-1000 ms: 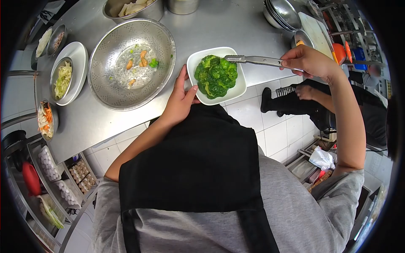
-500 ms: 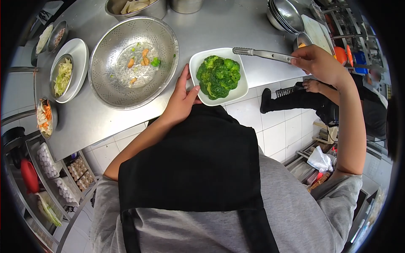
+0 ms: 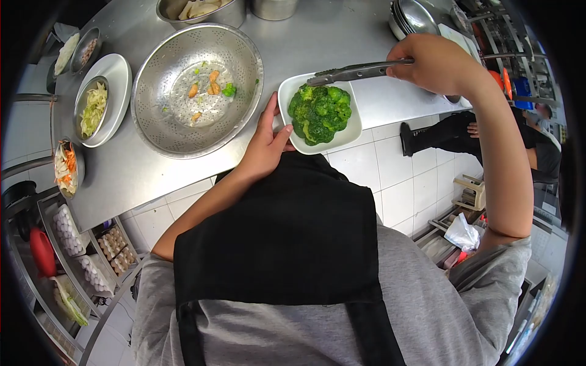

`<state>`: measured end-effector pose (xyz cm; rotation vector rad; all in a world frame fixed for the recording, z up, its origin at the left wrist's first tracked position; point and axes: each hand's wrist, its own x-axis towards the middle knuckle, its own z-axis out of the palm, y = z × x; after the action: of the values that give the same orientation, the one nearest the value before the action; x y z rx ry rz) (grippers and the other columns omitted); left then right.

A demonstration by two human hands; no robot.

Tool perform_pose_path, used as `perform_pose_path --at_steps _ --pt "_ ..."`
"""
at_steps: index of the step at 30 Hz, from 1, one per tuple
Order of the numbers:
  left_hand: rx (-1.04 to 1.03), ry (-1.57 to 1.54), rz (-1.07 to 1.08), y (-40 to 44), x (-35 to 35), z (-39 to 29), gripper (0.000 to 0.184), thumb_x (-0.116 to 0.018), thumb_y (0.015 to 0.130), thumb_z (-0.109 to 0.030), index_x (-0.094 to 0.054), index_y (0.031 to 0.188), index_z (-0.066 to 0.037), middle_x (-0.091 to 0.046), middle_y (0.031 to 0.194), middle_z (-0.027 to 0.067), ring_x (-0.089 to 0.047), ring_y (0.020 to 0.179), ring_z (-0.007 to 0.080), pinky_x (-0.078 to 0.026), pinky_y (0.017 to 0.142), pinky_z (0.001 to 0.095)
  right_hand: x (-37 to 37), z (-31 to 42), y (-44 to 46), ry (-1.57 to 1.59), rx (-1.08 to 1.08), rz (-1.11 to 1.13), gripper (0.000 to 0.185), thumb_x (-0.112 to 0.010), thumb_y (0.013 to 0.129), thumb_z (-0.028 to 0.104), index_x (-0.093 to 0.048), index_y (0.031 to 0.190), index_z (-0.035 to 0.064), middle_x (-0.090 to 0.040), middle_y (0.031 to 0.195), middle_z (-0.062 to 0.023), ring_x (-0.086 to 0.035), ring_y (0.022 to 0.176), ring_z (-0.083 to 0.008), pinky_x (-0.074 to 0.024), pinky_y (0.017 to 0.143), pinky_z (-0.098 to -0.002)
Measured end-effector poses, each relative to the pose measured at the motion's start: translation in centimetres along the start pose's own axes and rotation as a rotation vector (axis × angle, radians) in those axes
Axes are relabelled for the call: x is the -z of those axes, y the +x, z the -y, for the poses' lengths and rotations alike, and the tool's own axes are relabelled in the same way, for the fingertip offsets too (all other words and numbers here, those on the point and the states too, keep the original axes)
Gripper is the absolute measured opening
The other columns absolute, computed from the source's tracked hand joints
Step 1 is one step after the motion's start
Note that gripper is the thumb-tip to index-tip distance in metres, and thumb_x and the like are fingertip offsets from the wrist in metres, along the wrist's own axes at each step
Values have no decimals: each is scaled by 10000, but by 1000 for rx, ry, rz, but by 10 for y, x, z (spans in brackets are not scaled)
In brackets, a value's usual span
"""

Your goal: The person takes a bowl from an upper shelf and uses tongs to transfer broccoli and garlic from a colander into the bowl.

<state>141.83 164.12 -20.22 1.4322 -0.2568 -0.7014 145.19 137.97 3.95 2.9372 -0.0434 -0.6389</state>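
My left hand (image 3: pixel 267 143) grips the left side of a white square bowl (image 3: pixel 351 132) at the table's front edge, thumb near the rim. Green broccoli (image 3: pixel 318 114) is heaped in the bowl. My right hand (image 3: pixel 421 61) is closed around the metal tongs (image 3: pixel 360 72), held from the right. The tongs' tips are over the bowl's far rim, by the top of the broccoli; whether they touch it I cannot tell. Left of the bowl stands a large perforated metal colander (image 3: pixel 152 116) with a few orange-brown pieces and a bit of broccoli inside.
On the steel table (image 3: pixel 305 49), a white oval plate (image 3: pixel 124 79) bears a bowl of shredded cabbage (image 3: pixel 93 110). Metal bowls (image 3: pixel 418 17) are stacked at the far right. Egg trays (image 3: pixel 70 230) sit on a lower shelf. Another person's leg (image 3: pixel 439 139) extends at right.
My right hand has swung up and to the left, bringing the tongs' tips over the bowl's far rim. The other person's leg has shifted right. My left hand keeps its hold.
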Motion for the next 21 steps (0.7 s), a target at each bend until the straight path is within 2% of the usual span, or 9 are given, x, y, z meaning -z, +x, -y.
perform_pose_path --at_steps 3,5,6,9,11,14,18,20,21 --pt "7 8 4 0 2 0 728 -482 1041 -74 -44 1615 -160 -308 1522 166 -590 1168 220 -600 807 311 11 1 11 -58 21 90 286 -691 907 304 -761 1057 71 -733 974 -124 -697 869 -270 -533 822 -377" --pt "1 -4 20 1 3 1 759 -512 1030 -78 -31 1614 -151 -258 1557 248 -590 1186 266 -605 795 316 17 3 19 -76 29 205 297 -695 892 319 -764 1038 70 -735 924 -122 -706 841 -264 -541 805 -377" --pt "0 -4 20 1 2 1 759 -512 1030 -78 -31 1614 -151 -258 1557 248 -590 1186 266 -605 795 316 19 6 21 -77 29 204 297 -695 892 319 -764 1038 70 -735 924 -122 -706 841 -264 -541 805 -377" --pt "-2 2 8 1 2 1 734 -483 1041 -74 -31 1614 -150 -303 1527 168 -603 1149 225 -604 817 323 24 13 24 -114 -4 208 272 -721 867 300 -768 1008 72 -735 946 -119 -710 867 -249 -543 802 -367" --pt "-12 -18 15 1 2 3 760 -509 1031 -73 -27 1613 -150 -265 1554 250 -601 1174 266 -607 795 315 24 11 23 -70 21 138 237 -740 856 260 -764 990 65 -735 932 -111 -707 862 -239 -541 804 -358" --pt "-13 -29 15 1 2 2 762 -511 1030 -76 -26 1613 -152 -266 1552 250 -599 1178 270 -608 797 316 26 11 15 -52 18 59 215 -754 851 229 -759 994 69 -737 927 -96 -703 855 -240 -536 807 -355" --pt "-12 -25 23 1 3 2 761 -512 1031 -82 -27 1613 -155 -261 1554 248 -594 1187 275 -610 800 319 22 3 13 -90 49 81 212 -754 855 230 -758 1008 83 -733 937 -91 -701 866 -243 -532 809 -362" --pt "3 -6 12 1 2 -1 728 -477 1042 -69 -28 1612 -132 -300 1526 184 -605 1140 215 -607 812 318 12 -4 10 -72 166 -101 207 -751 858 241 -762 1009 99 -727 928 -98 -698 865 -262 -529 809 -372" --pt "3 -6 13 1 2 0 728 -477 1042 -69 -28 1612 -132 -300 1526 184 -605 1140 215 -607 812 318 12 -2 9 -71 165 -101 207 -751 858 241 -762 1009 99 -727 928 -98 -698 865 -262 -529 809 -372"
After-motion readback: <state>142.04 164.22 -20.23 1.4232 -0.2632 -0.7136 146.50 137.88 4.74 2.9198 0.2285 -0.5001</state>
